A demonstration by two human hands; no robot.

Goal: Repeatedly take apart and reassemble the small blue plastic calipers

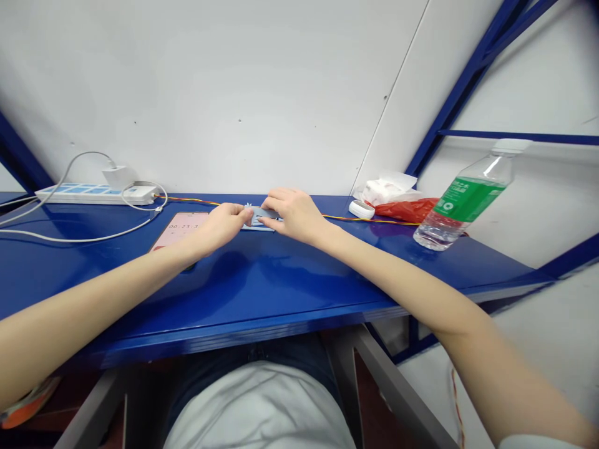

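- blue bench (299, 280) against white wall (210, 93), phone (180, 226) beside left hand (219, 227), water bottle (461, 209) well off right
- left hand and right hand (292, 216) pinch pale blue sheet (261, 224) between them, near bench's back edge
- pulling unevenly could tear or crease sheet; slipping fingers could drop it

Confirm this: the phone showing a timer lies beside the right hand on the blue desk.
Wrong hand. The head view shows the phone beside the left hand; it does lie on the blue desk and does show a timer.
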